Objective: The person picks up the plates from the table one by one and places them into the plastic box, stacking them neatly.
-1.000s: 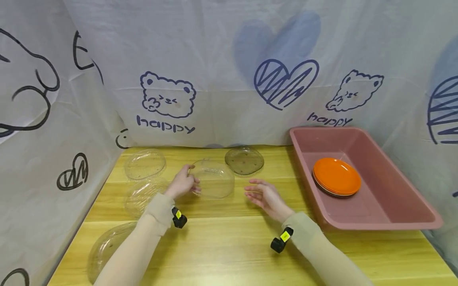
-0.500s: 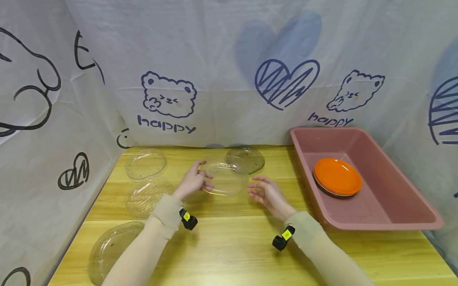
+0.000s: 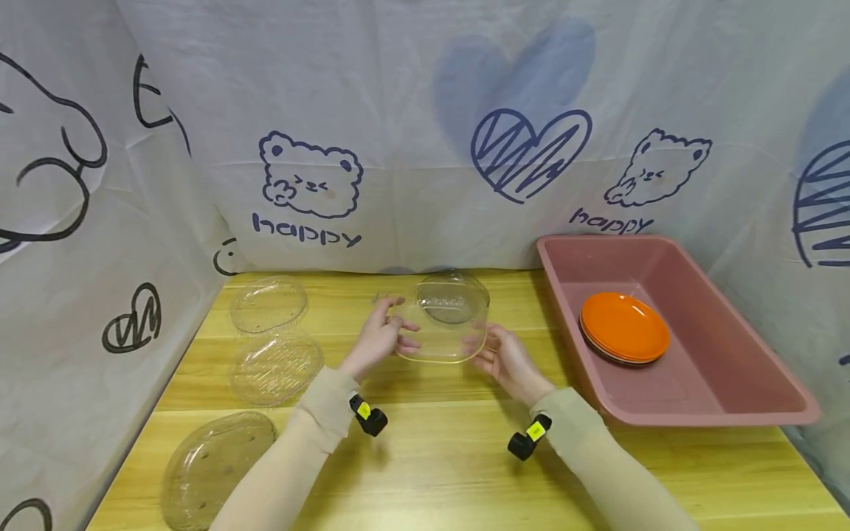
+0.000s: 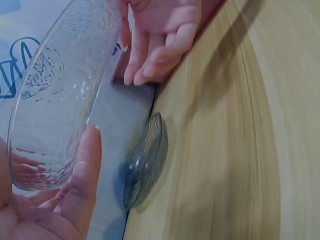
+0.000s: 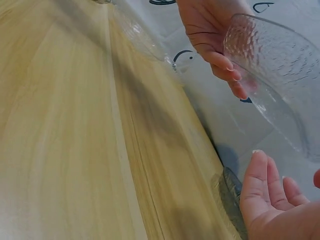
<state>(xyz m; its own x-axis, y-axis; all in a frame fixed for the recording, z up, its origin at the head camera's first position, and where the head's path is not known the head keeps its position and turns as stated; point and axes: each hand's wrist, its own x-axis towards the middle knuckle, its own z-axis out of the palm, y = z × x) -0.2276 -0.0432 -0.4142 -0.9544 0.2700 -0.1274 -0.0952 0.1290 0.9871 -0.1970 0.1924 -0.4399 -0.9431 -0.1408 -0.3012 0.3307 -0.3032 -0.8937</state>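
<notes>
Smoke-tinted dish (image 3: 215,472): farthest left of the pink tub (image 3: 757,361), at the near left part of the wooden worktop (image 3: 432,442).
Clear dish at the back (image 3: 268,304): far left of the tub, level with the tub's rear half.
Streaked clear dish (image 3: 275,370): also far left of the tub, just in front of that back dish.
Left-hand grip (image 3: 380,341): left of the tub, thumb and fingers pinching the end of the held clear dish (image 3: 438,341).
Held dish's place: left of the tub, raised off the worktop between the two hands.
Grey dish (image 3: 458,295): left of the tub's back end, on the worktop, seen partly through the held dish.
Right-hand grip (image 3: 511,361): just left of the tub, fingers loosely spread by the dish's other end; contact cannot be told.
Orange-topped plate stack (image 3: 626,326): inside the tub, on its floor.
</notes>
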